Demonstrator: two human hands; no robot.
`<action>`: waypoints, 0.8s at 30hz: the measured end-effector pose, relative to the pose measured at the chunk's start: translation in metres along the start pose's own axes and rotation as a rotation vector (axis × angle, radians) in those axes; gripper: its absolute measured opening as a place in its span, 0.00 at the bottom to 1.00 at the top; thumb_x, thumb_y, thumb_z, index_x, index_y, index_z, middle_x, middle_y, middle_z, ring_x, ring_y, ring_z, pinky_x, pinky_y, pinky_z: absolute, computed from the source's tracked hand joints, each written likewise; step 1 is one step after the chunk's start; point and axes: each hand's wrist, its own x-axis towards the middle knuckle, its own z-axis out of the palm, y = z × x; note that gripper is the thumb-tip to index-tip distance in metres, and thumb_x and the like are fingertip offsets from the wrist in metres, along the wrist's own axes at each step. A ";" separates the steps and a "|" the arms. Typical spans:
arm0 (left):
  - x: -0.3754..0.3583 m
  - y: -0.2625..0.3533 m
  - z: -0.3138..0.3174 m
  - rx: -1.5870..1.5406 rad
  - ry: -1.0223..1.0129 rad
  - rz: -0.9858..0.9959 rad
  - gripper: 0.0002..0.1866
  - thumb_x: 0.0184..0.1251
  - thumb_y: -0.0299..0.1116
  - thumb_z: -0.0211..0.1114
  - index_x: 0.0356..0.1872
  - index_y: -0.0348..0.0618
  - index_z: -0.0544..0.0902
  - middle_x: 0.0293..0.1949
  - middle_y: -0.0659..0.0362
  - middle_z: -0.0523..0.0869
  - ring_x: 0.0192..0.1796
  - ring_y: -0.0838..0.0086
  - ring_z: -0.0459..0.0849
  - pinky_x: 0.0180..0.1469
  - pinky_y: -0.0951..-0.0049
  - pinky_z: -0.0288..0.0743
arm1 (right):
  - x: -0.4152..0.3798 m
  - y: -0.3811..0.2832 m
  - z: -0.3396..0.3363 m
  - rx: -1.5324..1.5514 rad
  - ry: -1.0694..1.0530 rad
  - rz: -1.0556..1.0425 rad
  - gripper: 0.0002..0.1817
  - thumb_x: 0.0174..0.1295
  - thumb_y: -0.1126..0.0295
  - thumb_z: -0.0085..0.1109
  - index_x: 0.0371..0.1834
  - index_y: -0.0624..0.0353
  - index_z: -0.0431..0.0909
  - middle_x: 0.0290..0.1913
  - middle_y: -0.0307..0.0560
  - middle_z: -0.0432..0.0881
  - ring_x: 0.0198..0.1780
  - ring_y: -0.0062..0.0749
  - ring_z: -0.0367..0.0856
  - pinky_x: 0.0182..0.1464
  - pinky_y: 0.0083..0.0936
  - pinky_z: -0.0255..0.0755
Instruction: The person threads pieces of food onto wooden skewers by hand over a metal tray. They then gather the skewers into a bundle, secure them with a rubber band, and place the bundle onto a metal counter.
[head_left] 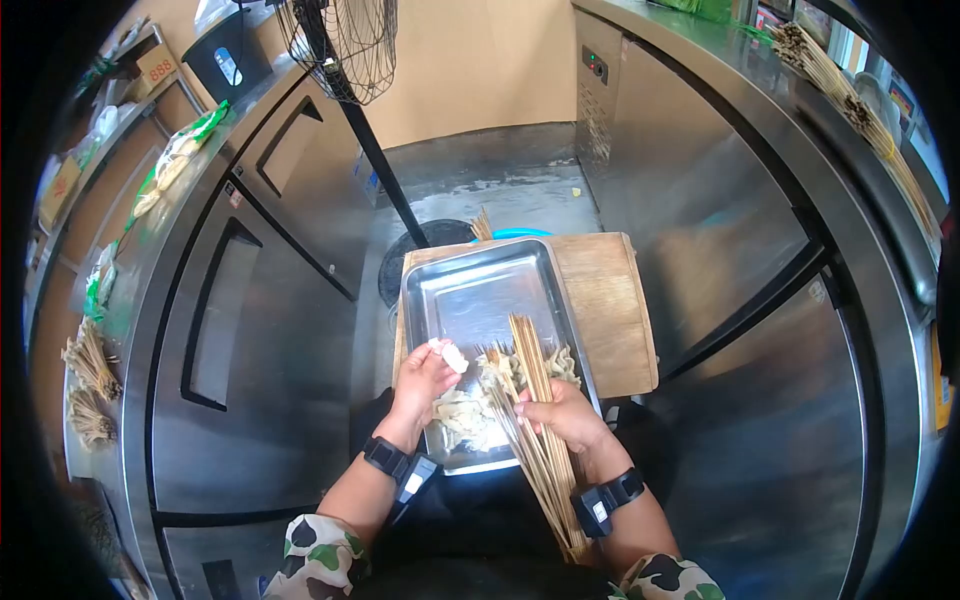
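Note:
My left hand (422,382) is closed on a pale, whitish food piece (454,357) held above the tray's left side. My right hand (566,415) grips a bundle of thin wooden skewers (532,360), which slants from the tray toward my lap. Under both hands lies a rectangular metal tray (480,290). A heap of pale food strips (462,420) rests in its near part. More pale pieces (562,366) sit around the tips of the skewers; whether they are threaded on is hard to make out.
The tray stands on a wooden board (605,310). Steel cabinets flank me on the left (300,400) and right (700,200). Ahead are a fan (345,50) on a black pole and a dark tub (400,265). Another skewer bundle (850,110) lies on the right counter.

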 end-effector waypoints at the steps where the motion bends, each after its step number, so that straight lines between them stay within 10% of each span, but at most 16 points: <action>1: -0.001 0.004 0.002 -0.104 -0.028 -0.023 0.13 0.66 0.30 0.56 0.50 0.42 0.74 0.42 0.57 0.81 0.40 0.72 0.81 0.45 0.74 0.78 | 0.001 0.000 0.000 -0.002 0.004 -0.002 0.06 0.54 0.76 0.60 0.34 0.60 0.74 0.25 0.40 0.78 0.22 0.17 0.72 0.25 0.12 0.67; 24: 0.014 -0.017 -0.020 0.272 0.081 0.089 0.10 0.61 0.27 0.60 0.42 0.36 0.76 0.35 0.58 0.82 0.33 0.77 0.81 0.35 0.77 0.76 | -0.003 -0.003 0.001 0.026 -0.035 -0.013 0.05 0.53 0.77 0.59 0.30 0.57 0.72 0.25 0.38 0.76 0.23 0.17 0.72 0.26 0.13 0.67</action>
